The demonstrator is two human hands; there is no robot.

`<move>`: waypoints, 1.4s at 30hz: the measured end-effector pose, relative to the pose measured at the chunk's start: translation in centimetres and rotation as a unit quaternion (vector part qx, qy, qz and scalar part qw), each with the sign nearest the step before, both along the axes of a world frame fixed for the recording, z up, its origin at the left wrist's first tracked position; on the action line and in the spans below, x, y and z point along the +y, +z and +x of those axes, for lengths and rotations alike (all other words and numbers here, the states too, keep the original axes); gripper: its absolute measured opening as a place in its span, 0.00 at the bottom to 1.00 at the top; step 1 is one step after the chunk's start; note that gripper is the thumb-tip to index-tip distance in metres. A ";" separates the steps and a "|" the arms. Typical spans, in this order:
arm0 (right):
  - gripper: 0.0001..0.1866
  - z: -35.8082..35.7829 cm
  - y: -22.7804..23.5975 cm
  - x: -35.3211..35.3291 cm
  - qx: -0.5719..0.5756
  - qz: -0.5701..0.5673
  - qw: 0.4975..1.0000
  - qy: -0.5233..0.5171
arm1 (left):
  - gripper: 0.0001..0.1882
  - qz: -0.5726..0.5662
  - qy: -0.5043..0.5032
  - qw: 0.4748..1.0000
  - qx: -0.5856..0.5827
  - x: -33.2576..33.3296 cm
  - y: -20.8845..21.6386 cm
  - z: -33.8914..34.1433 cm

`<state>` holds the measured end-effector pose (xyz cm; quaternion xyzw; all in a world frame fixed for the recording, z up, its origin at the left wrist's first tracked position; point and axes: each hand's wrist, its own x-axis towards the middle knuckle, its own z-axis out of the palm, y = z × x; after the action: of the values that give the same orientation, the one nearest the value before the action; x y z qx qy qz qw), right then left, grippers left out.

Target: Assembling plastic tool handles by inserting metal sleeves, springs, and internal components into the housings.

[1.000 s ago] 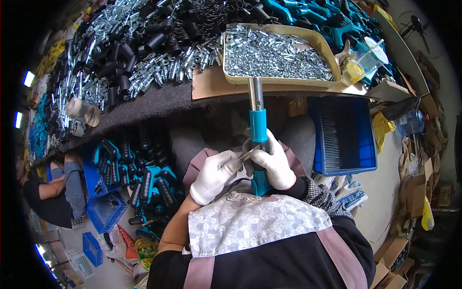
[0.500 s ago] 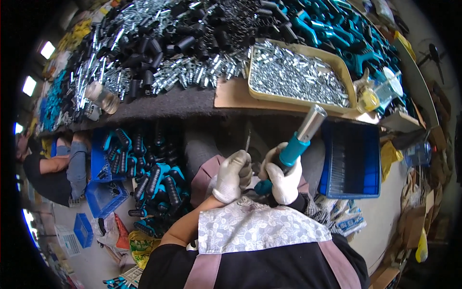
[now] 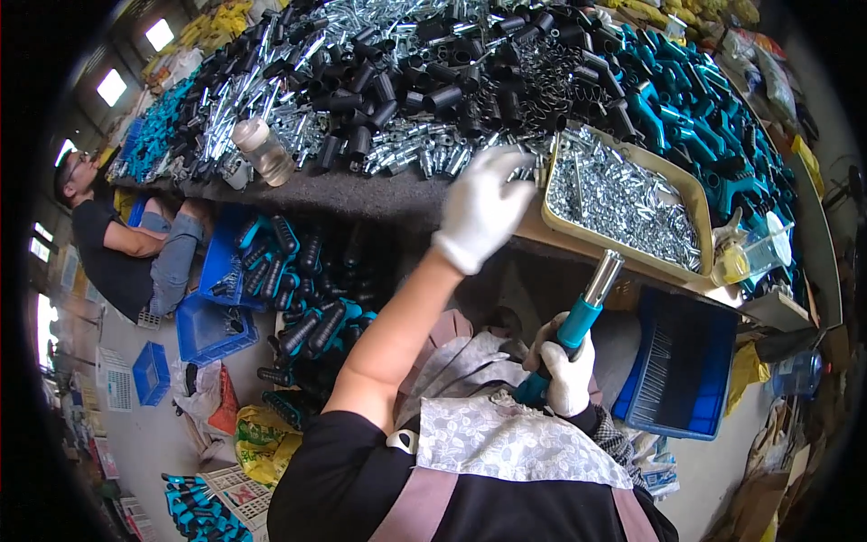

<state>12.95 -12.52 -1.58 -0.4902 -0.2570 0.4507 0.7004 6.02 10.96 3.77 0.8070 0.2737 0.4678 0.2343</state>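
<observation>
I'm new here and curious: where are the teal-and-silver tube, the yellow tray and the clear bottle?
Teal-and-silver tube (image 3: 580, 322): head view, on its teal sleeve.
Yellow tray (image 3: 616, 247): head view, on its near rim.
Clear bottle (image 3: 271, 160): head view, on its body below the white lid.

White on the gloved left hand (image 3: 481, 217) and right hand (image 3: 571, 375); teal and silver on the held tool (image 3: 579, 323). Grey leaf pattern over white on the bib (image 3: 519, 444), mauve on the straps (image 3: 424, 508), black on the shirt (image 3: 533, 508). Farther off, cream-yellow on the tray (image 3: 707, 228), silver on its small parts (image 3: 623, 194), black on the tubes (image 3: 442, 98), teal on the far-right pieces (image 3: 718, 131). Blue on the right-side crate (image 3: 670, 428), black and teal on the grips (image 3: 323, 330) at left.
</observation>
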 end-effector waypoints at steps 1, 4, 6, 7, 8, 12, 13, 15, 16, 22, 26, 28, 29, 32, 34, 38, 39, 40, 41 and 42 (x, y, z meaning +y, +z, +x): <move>0.21 0.5 -0.3 0.1 -0.001 0.002 1.000 -0.005 | 0.15 0.010 0.048 0.998 0.035 1.7 -0.8 -1.5; 0.23 1.0 -1.9 1.0 -0.084 -0.026 0.996 0.001 | 0.14 0.075 0.236 0.951 0.183 7.8 -3.0 -6.7; 0.24 1.1 -1.3 1.2 -0.089 0.002 0.995 0.047 | 0.16 0.066 0.251 0.908 0.330 11.4 -3.5 -8.7; 0.27 1.3 -1.6 1.7 -0.040 0.018 0.996 0.079 | 0.16 0.055 0.255 0.896 0.358 11.6 -3.7 -8.3; 0.32 1.4 -1.2 2.1 -0.002 0.036 0.993 0.113 | 0.16 0.047 0.258 0.885 0.385 11.7 -3.7 -7.8; 0.44 1.2 -0.1 3.0 -0.020 0.080 0.976 0.202 | 0.16 0.034 0.216 0.869 0.443 13.3 -3.7 -8.7; 0.37 1.4 0.2 2.8 0.016 0.066 0.971 0.229 | 0.15 0.006 0.217 0.868 0.447 13.0 -2.9 -8.8; 0.34 1.6 0.2 2.2 -0.029 0.055 0.975 0.213 | 0.14 -0.046 0.182 0.927 0.324 12.4 -2.4 -10.0; 0.32 1.9 0.0 2.1 -0.072 0.042 0.976 0.199 | 0.14 -0.086 0.158 0.955 0.235 12.1 -2.5 -10.5; 0.32 3.4 -0.8 3.0 -0.424 -0.013 0.898 0.115 | 0.19 -0.404 -0.190 0.882 -0.154 -3.9 -3.1 -6.5; 0.31 2.5 -1.5 3.6 -0.474 0.023 0.877 0.076 | 0.20 -0.428 -0.147 0.868 -0.205 -8.3 -5.3 -6.5; 0.30 2.0 -1.7 3.4 -0.493 0.007 0.868 0.063 | 0.20 -0.436 -0.134 0.866 -0.204 -8.8 -5.1 -6.6; 0.29 2.2 -1.4 3.3 -0.503 -0.011 0.862 0.065 | 0.20 -0.414 -0.139 0.878 -0.195 -8.8 -5.0 -6.3; 0.22 2.9 -1.0 3.0 -0.450 -0.026 0.883 0.132 | 0.25 -0.410 -0.163 0.883 -0.163 -9.1 -4.5 -5.9; 0.22 4.2 0.3 3.2 -0.072 -0.009 0.930 0.359 | 0.21 -0.446 -0.276 0.827 -0.201 -8.7 -4.0 -6.2; 0.32 4.1 1.4 2.8 0.145 0.081 0.828 0.536 | 0.16 -0.385 -0.545 0.696 -0.265 -9.2 -1.2 -5.3; 0.32 4.4 1.9 3.0 0.131 0.082 0.820 0.551 | 0.18 -0.377 -0.550 0.701 -0.254 -9.6 -0.1 -4.9; 0.31 4.6 1.7 3.1 0.069 0.090 0.845 0.522 | 0.19 -0.367 -0.534 0.721 -0.248 -9.7 0.4 -4.9; 0.30 4.9 1.2 3.2 0.007 0.097 0.866 0.490 | 0.20 -0.356 -0.517 0.740 -0.242 -9.9 0.8 -4.9; 0.25 4.8 0.9 3.6 -0.037 0.114 0.885 0.451 | 0.22 -0.358 -0.463 0.778 -0.229 -10.3 1.6 -5.1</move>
<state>17.78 -8.94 -0.70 -0.2550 -0.5257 0.6669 0.4624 0.95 0.68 5.40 0.5633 -0.0465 0.3423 0.7506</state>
